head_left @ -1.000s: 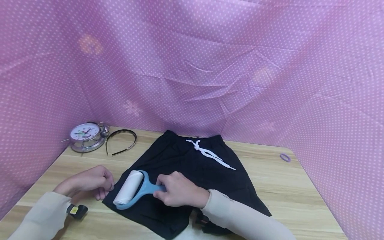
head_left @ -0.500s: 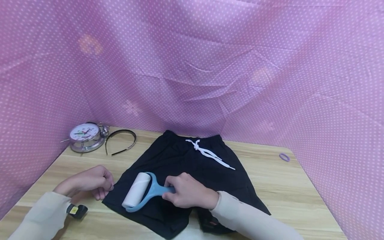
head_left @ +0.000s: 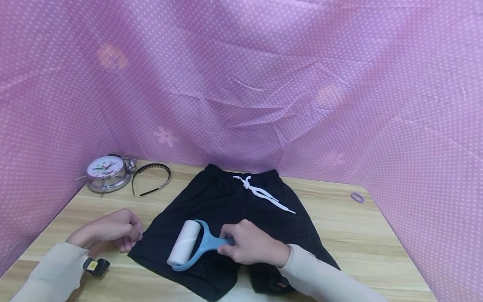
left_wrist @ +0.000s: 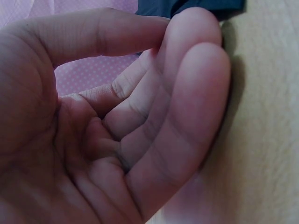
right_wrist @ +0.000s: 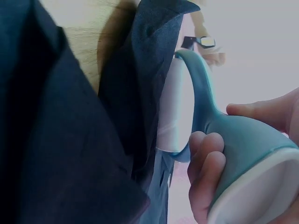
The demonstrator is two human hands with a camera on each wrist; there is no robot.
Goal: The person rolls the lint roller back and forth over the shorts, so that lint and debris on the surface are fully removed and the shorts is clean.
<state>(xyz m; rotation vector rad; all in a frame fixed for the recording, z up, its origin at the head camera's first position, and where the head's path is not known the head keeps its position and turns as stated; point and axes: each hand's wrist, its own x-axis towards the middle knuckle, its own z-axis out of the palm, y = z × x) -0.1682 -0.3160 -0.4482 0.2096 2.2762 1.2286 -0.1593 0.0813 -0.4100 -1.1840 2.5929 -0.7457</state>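
Observation:
Black shorts (head_left: 226,201) with a white drawstring (head_left: 264,195) lie spread on the wooden table. My right hand (head_left: 250,244) grips the blue handle of a lint roller (head_left: 207,245). Its white roll (right_wrist: 176,109) rests against the cloth of the leg on the left, as the right wrist view also shows. My left hand (head_left: 117,230) pinches the outer edge of that leg near its hem, between thumb and curled fingers. In the left wrist view, a bit of dark cloth (left_wrist: 191,6) shows beyond the fingertips.
A silver alarm clock (head_left: 107,173) lies face up at the back left, with a black headband (head_left: 151,166) beside it. A purple ring-shaped band (head_left: 357,197) lies at the far right. Pink dotted cloth (head_left: 241,84) hangs around the table.
My right hand has drawn the lint roller rightward and slightly toward me across the leg of the shorts. My left hand has stayed in place at the leg's edge.

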